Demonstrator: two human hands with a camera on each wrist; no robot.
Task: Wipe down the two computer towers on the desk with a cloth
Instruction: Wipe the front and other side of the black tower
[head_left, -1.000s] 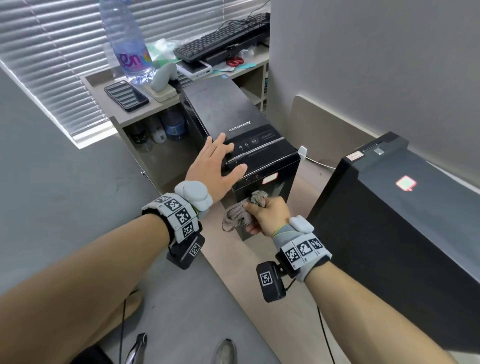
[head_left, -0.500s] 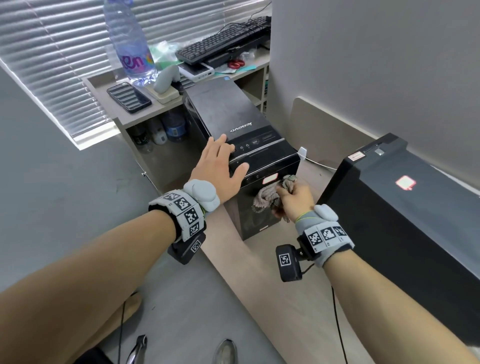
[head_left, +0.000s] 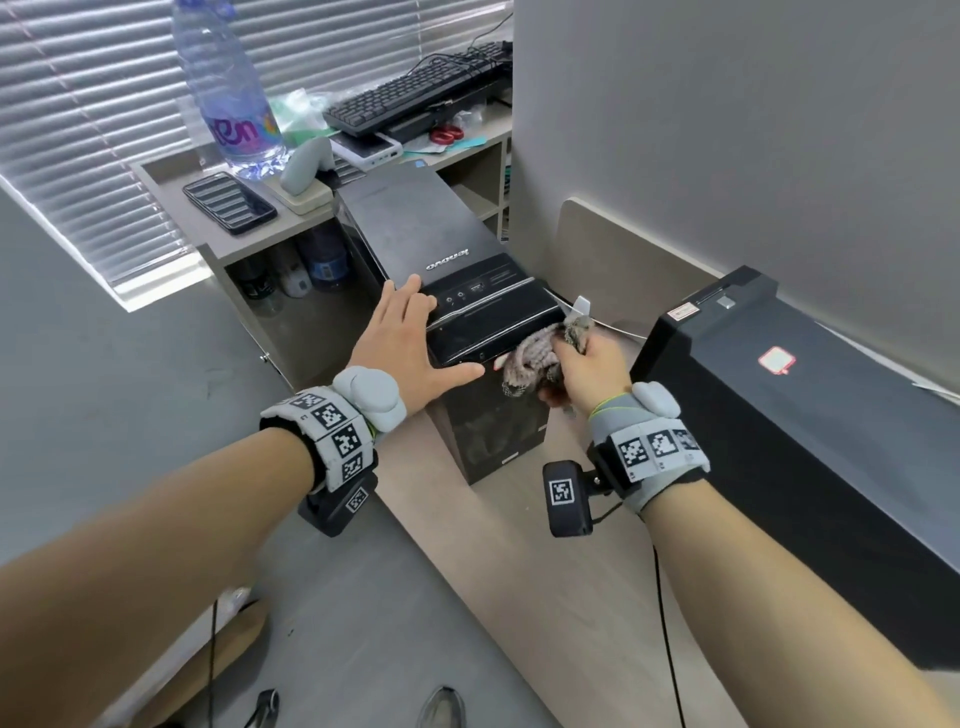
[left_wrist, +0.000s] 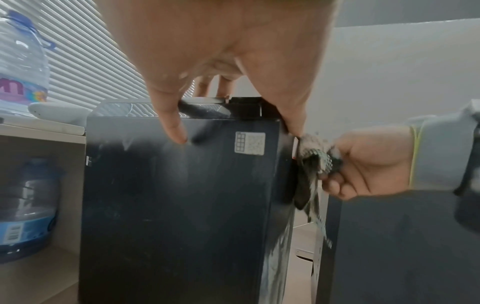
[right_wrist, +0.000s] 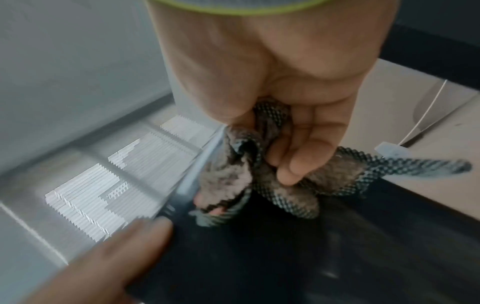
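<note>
A black computer tower (head_left: 415, 228) stands on the desk with its front panel facing me. My left hand (head_left: 402, 343) lies flat on its top front corner, fingers straight, thumb along the front edge. My right hand (head_left: 587, 364) grips a bunched grey mesh cloth (head_left: 530, 364) and presses it against the upper right of the front panel. In the left wrist view the cloth (left_wrist: 314, 156) hangs at the tower's (left_wrist: 182, 205) front edge. The right wrist view shows my fingers curled round the cloth (right_wrist: 259, 174). A second black tower (head_left: 805, 441) stands to the right.
Behind the first tower a shelf unit (head_left: 171, 176) carries a large water bottle (head_left: 228, 88), a phone (head_left: 228, 202), a keyboard (head_left: 415, 93) and red scissors (head_left: 447, 135). Bottles (head_left: 322, 254) stand in the shelf below. A grey wall (head_left: 727, 130) rises behind both towers.
My right hand has moved the cloth up and to the right across the tower's front panel, from its lower left to the upper right corner. The left hand has stayed on the top.
</note>
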